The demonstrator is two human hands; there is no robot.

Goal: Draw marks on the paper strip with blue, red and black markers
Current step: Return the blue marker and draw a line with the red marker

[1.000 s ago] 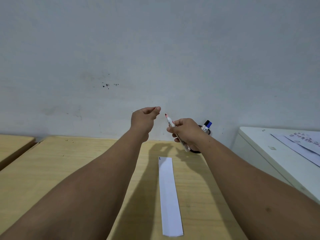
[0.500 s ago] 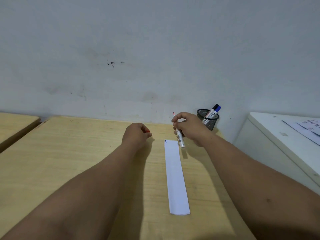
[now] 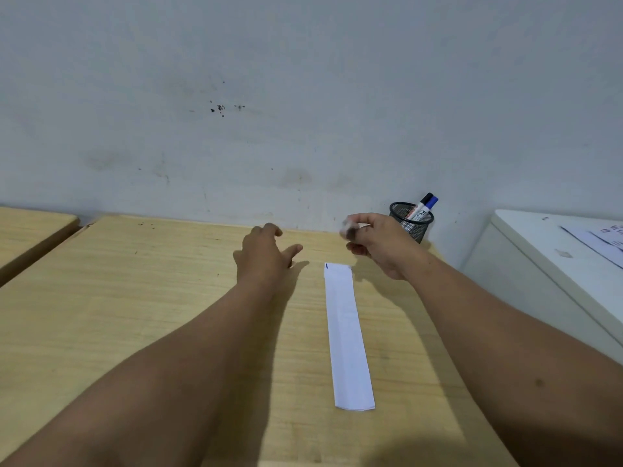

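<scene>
A white paper strip [image 3: 347, 332] lies lengthwise on the wooden table [image 3: 135, 315], with a small blue mark [image 3: 326, 265] at its far left corner. My right hand [image 3: 381, 244] hovers just beyond the strip's far end, shut on the red marker [image 3: 347, 229], which is a white blur at my fingertips. My left hand [image 3: 266, 254] is low over the table to the left of the strip, thumb spread, fingers curled; the red cap is not visible. A black mesh pen cup [image 3: 411, 224] behind my right hand holds a black marker [image 3: 425, 199] and a blue marker [image 3: 433, 202].
A grey wall runs close behind the table. A white cabinet [image 3: 556, 264] with printed sheets [image 3: 600, 241] stands to the right. Another wooden table [image 3: 30, 227] sits at the far left across a narrow gap.
Both hands dropped from in front of the wall toward the table. My left hand's thumb has spread and the red cap is no longer visible. My right hand turned the marker over the strip's far end.
</scene>
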